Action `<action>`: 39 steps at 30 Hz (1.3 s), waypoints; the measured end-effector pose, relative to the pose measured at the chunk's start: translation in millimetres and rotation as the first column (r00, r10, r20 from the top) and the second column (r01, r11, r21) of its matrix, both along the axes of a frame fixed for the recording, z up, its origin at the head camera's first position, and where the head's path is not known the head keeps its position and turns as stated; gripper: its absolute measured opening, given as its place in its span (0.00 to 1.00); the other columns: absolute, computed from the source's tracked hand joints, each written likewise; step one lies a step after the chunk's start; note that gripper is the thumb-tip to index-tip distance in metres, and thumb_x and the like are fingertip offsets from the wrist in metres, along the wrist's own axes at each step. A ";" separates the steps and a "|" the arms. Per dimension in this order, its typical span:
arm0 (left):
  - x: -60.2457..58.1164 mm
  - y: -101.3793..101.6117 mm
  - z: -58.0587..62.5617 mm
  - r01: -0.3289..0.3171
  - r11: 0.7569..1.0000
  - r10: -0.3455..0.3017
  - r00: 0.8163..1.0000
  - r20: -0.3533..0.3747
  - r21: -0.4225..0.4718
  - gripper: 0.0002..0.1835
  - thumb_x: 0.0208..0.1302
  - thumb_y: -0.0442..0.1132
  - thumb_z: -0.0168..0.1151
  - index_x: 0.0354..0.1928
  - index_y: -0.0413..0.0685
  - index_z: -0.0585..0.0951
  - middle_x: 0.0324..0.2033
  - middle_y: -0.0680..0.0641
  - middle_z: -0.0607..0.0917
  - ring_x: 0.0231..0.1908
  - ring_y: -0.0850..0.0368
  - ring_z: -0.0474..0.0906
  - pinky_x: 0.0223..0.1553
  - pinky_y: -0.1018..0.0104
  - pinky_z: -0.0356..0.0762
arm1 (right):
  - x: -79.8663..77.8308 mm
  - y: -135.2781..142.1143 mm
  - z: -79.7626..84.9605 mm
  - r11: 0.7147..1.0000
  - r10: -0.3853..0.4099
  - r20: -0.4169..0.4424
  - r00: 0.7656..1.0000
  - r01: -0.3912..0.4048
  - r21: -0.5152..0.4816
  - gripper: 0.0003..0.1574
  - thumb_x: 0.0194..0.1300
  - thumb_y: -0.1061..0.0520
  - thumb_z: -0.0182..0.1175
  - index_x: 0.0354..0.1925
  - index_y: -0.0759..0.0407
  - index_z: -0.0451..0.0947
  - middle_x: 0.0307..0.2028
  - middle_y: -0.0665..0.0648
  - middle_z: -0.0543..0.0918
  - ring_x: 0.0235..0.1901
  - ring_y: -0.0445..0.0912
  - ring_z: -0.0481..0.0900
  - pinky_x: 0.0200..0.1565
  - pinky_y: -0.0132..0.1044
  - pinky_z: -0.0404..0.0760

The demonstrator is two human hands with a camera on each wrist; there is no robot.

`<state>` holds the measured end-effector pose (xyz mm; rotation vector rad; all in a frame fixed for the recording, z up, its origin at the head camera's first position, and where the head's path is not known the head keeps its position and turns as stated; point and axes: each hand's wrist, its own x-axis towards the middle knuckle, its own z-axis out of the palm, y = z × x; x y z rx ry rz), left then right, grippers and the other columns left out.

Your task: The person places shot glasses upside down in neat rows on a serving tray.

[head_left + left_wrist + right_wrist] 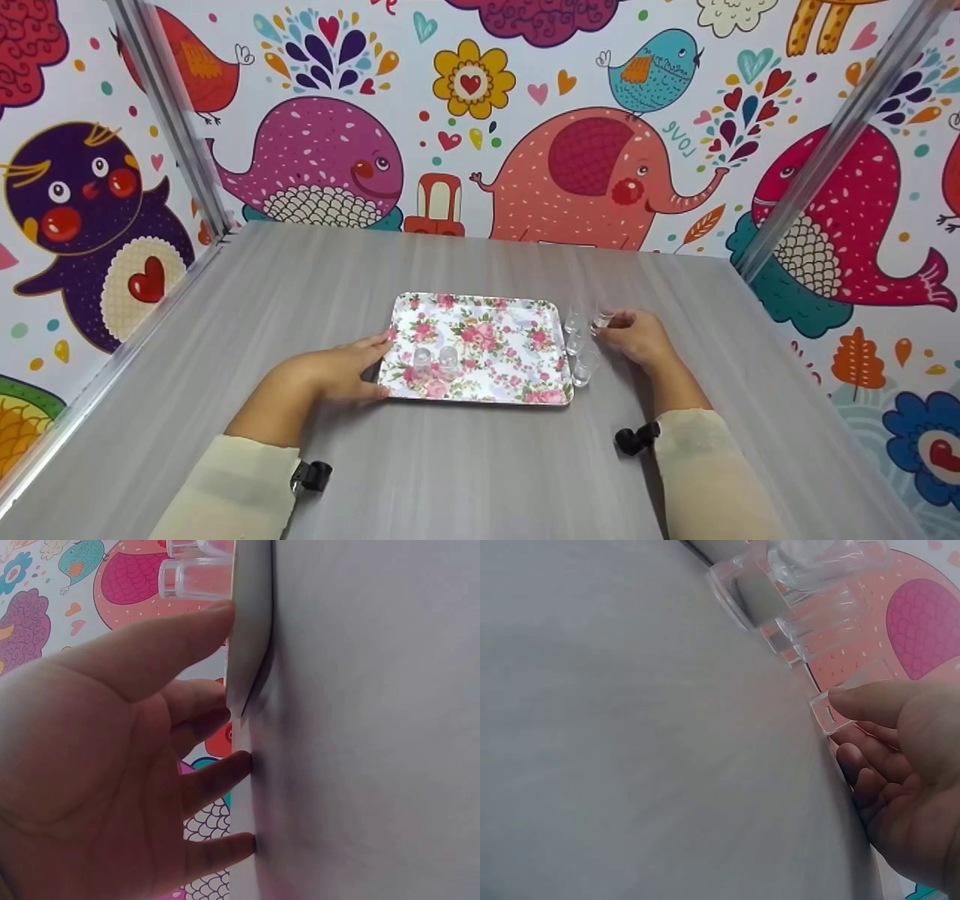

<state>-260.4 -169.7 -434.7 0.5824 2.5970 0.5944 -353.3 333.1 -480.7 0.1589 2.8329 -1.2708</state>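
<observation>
Sleeves (229, 484) foremost | tray (495, 352) — touching left hand (341, 373) | cup (826, 718) — pinched in right hand (639, 340)

A purple whale (322, 157) is smiling left of an elephant (581, 195) on the far wall (517, 120); perhaps a fruit (28, 426) is showing near left.

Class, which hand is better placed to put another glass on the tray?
Probably the right hand: it pinches a glass near three others, right of the tray. The left hand touches its opposite edge.
</observation>
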 end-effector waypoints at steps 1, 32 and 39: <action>-0.2 0.0 0.0 0.002 1.000 -0.002 1.000 -0.001 -0.001 0.48 0.74 0.51 0.67 0.85 0.38 0.56 0.87 0.40 0.51 0.84 0.30 0.49 0.84 0.33 0.50 | -0.3 0.1 -0.3 1.000 0.003 -0.005 1.000 -0.003 0.006 0.30 0.66 0.49 0.75 0.62 0.58 0.85 0.55 0.63 0.87 0.50 0.51 0.80 0.46 0.32 0.79; -3.1 -0.5 -3.8 -0.017 0.999 0.018 1.000 0.019 -0.032 0.48 0.75 0.54 0.66 0.86 0.43 0.54 0.87 0.44 0.51 0.85 0.31 0.49 0.83 0.32 0.52 | 10.0 -13.4 43.0 0.963 -0.094 0.024 0.995 0.097 -0.253 0.27 0.71 0.46 0.72 0.63 0.52 0.81 0.57 0.56 0.83 0.56 0.51 0.79 0.65 0.44 0.83; -3.6 -0.7 -4.0 -0.009 0.999 0.009 1.000 0.009 -0.035 0.48 0.75 0.54 0.66 0.86 0.42 0.55 0.87 0.43 0.52 0.85 0.32 0.50 0.84 0.34 0.52 | 15.2 -29.3 50.1 0.961 -0.077 -0.036 0.996 0.065 -0.269 0.24 0.71 0.48 0.72 0.60 0.53 0.83 0.56 0.57 0.84 0.57 0.51 0.80 0.64 0.46 0.82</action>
